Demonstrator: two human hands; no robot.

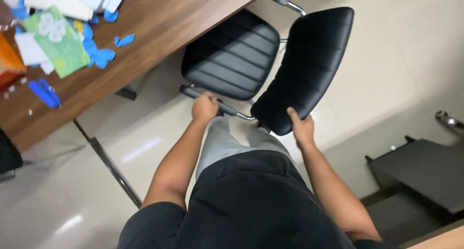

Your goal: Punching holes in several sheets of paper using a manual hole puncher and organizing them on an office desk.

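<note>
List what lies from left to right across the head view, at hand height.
Blue paper scraps → wooden desk → left hand on the chair armrest → right hand on the black chair backrest → dark step.

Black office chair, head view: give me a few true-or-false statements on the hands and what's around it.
1. The left hand grips the chair's near armrest. True.
2. The right hand rests on the seat cushion. False: it holds the lower edge of the backrest.
3. The black office chair's seat sits partly under the wooden desk. True.
4. The blue paper scraps lie on the floor. False: they lie on the desk, beside a green booklet.
</note>
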